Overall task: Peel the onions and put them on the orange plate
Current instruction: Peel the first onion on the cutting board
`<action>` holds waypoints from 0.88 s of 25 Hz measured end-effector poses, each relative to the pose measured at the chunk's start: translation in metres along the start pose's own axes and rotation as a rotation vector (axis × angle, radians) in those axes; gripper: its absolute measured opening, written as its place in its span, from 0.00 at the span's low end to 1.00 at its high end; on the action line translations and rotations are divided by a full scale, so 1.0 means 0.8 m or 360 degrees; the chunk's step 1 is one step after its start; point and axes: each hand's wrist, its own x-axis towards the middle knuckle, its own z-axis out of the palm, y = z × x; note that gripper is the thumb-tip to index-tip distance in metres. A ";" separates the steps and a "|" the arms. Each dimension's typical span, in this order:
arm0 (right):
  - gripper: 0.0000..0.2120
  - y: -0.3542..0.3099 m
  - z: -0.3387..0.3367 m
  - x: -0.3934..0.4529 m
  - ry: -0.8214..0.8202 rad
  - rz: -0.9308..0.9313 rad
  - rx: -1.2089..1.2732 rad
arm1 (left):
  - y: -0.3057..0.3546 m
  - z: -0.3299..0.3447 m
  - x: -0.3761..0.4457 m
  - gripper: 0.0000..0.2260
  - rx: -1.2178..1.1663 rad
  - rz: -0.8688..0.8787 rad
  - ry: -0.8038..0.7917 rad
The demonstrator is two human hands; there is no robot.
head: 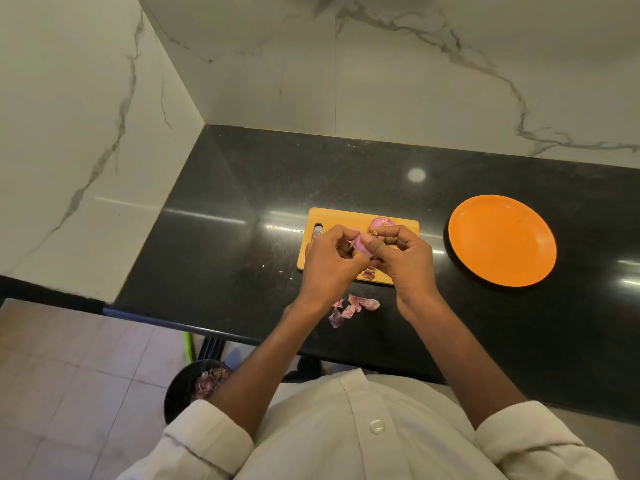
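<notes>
Both hands meet over the wooden cutting board (346, 216), which lies on the black counter (242, 202). The left hand (329, 261) has its fingers curled around a partly peeled onion (362, 247), a loose flap of pink skin showing between its fingers. The right hand (401, 258) closes on the same onion from the other side, thumb pressed on the exposed flesh and fingertips pinching near the root end. A second onion (382, 222), skin on, sits on the board just beyond the right hand's fingers. Torn peels (349, 308) lie on the counter between the two wrists, near the board's front edge. The orange plate (502, 240) sits well to the right of the right hand, apart from the board. A dark bin (183, 393) holding peels stands on the floor below the left forearm.
</notes>
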 end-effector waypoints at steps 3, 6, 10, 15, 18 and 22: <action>0.06 -0.002 0.000 -0.002 -0.0047 -0.0013 -0.0032 | -0.003 0.001 -0.001 0.05 -0.0116 -0.0060 0.0081; 0.06 -0.004 -0.002 -0.004 -0.0099 0.0038 0.0102 | -0.009 -0.004 0.002 0.04 -0.0429 -0.0181 0.0098; 0.08 -0.008 -0.010 -0.001 -0.0150 0.0229 0.0401 | -0.014 -0.011 0.003 0.07 -0.0924 -0.0488 0.0029; 0.12 -0.002 -0.005 -0.005 -0.0153 0.0222 0.0342 | -0.019 -0.008 -0.003 0.15 -0.0929 -0.0360 -0.0197; 0.14 0.002 -0.007 -0.003 -0.0178 0.0363 0.0516 | -0.024 -0.009 -0.003 0.11 -0.0964 -0.0329 -0.0014; 0.09 0.007 -0.009 0.001 -0.0167 0.0535 0.0803 | -0.025 -0.007 -0.002 0.03 -0.1220 -0.0598 0.0122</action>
